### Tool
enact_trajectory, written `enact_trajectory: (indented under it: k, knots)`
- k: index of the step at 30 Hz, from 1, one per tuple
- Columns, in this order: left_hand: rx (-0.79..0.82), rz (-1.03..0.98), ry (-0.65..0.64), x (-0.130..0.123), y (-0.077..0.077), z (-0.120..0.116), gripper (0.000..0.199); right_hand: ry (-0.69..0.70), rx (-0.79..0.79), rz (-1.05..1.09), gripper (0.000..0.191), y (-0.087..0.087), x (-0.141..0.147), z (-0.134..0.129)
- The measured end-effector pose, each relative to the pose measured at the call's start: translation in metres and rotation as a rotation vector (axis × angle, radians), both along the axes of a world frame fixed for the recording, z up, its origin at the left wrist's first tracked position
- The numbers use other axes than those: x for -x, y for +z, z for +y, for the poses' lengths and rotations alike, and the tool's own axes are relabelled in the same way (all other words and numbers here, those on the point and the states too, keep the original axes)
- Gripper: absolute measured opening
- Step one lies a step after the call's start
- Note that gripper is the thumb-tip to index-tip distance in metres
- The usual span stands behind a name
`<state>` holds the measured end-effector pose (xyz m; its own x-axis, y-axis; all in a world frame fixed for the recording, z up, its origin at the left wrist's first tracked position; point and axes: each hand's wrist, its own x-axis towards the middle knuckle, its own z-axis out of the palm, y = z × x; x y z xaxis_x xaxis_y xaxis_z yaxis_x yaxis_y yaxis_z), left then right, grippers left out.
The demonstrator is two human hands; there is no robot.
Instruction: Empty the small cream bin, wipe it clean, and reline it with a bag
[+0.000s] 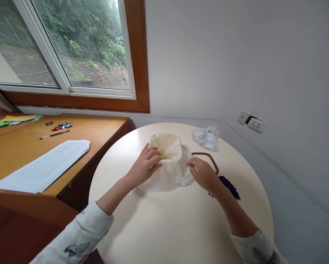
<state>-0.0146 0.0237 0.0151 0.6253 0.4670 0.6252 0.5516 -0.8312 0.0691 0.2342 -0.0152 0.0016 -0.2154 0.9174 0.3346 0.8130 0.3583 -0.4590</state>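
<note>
A thin white plastic bag (171, 172) stands on the round cream table (181, 227), its mouth open and its edge folded outward over something round that it hides. My left hand (146, 163) is at the left side of the mouth, fingers bent with the bag's rim between thumb and fingers. At the right side, my right hand (201, 170) pinches the loose outer edge of the bag. Just beyond my right hand lies a brown curved handle (212, 161), partly hidden by the hand. A dark purple cloth (230, 187) lies beside my right wrist.
Another crumpled white plastic bag (206, 137) lies at the table's back right. On the wooden desk (104, 130) to the left are papers (46, 165), a pen (54, 135) and scissors (60, 127). A wall with a socket (256, 124) rises behind the table.
</note>
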Motion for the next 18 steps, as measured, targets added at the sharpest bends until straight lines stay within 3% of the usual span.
enact_trajectory:
  k: [3, 5, 8, 12, 16, 18]
  knots:
    - [-0.067, 0.051, -0.020, -0.006, 0.000, -0.010, 0.005, 0.089, -0.281, 0.130, 0.024, 0.025, 0.010, -0.002]
    - [-0.110, 0.085, -0.024, -0.011, 0.000, -0.017, 0.006, 0.235, -0.351, 0.110, 0.026, 0.038, 0.023, 0.000]
    - [-0.159, 0.121, -0.040, -0.018, -0.002, -0.024, 0.010, 0.344, -0.234, -0.115, 0.030, 0.052, 0.043, 0.012]
    - [-0.193, 0.133, -0.080, -0.020, -0.005, -0.029, 0.010, 0.296, 0.039, -0.570, 0.024, 0.059, 0.062, 0.031]
    - [-0.211, 0.131, -0.094, -0.017, -0.007, -0.032, 0.012, 0.302, 0.156, -0.723, 0.011, 0.054, 0.071, 0.041]
    - [-0.207, 0.150, -0.118, -0.015, -0.007, -0.033, 0.013, 0.311, 0.183, -0.771, 0.024, 0.046, 0.074, 0.047]
